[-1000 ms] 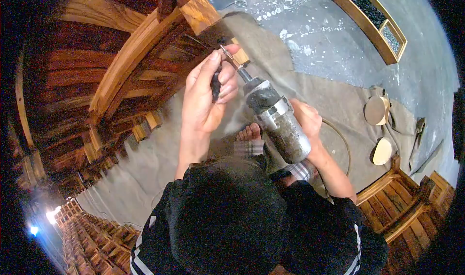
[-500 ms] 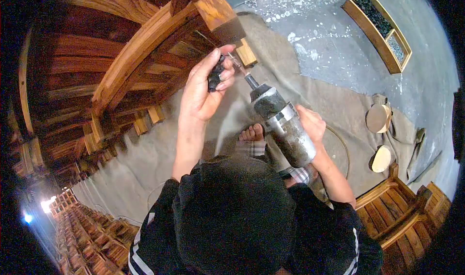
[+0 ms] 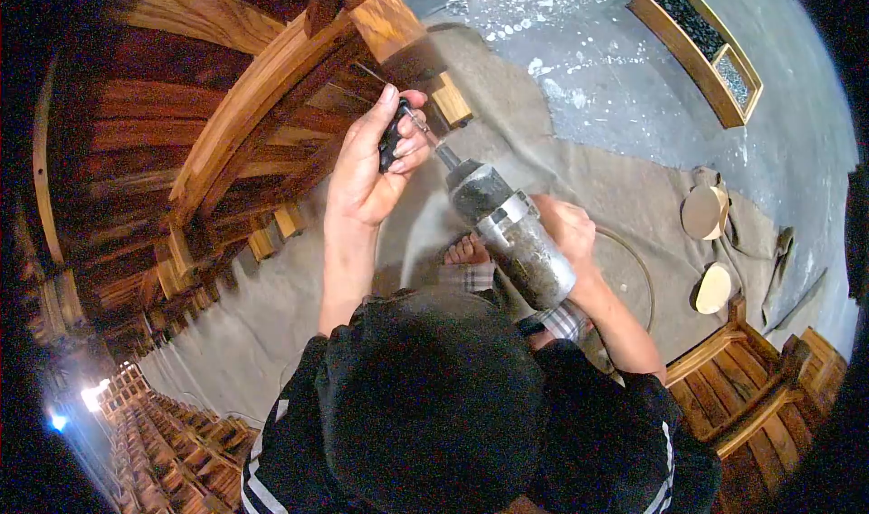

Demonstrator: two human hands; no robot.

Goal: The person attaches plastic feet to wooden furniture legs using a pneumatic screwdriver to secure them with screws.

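Grey and scuffed, the power tool (image 3: 520, 242) is in the middle, with the right hand (image 3: 566, 229) wrapped on it. The left hand's (image 3: 358, 175) grip pinches black bits (image 3: 389, 145) near its thin tip (image 3: 437, 141). A wooden frame (image 3: 243, 107) is left.

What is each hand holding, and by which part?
The right hand holds the power tool, its exact grip hidden; the left hand holds black pieces, by which part unclear.

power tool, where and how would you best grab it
Probably by the thick rear body of the power tool, coming from the person's right, where the right hand is: that part is broad and rounded, while the nose narrows toward the left hand.
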